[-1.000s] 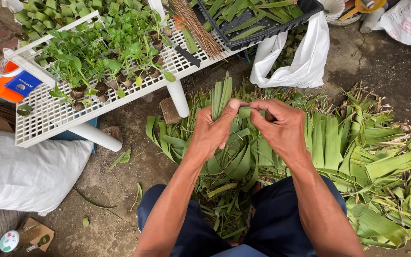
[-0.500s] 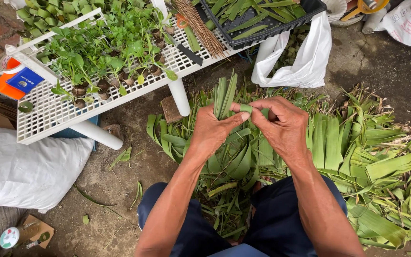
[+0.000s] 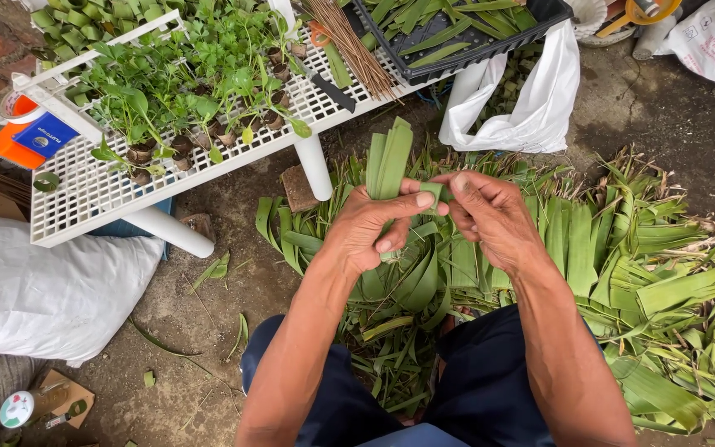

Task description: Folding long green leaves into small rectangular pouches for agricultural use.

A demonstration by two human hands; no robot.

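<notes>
My left hand (image 3: 371,228) grips a bundle of long green leaf strips (image 3: 389,159) that stick up past my thumb. My right hand (image 3: 490,215) meets it from the right and pinches a folded strip end (image 3: 434,192) between thumb and fingers. Both hands hover over a heap of cut green leaves (image 3: 589,257) spread on the ground in front of my knees.
A white slatted rack (image 3: 93,194) at upper left carries small seedlings in rolled leaf pots (image 3: 177,147), a bundle of thin sticks (image 3: 351,41) and a knife (image 3: 328,87). A black crate of leaves (image 3: 457,33), a white plastic bag (image 3: 531,108) and a white sack (image 3: 35,294) lie around.
The leaf bundle has risen a little in my left hand and my right hand's fingers have shifted to pinch the folded strip end at the top.
</notes>
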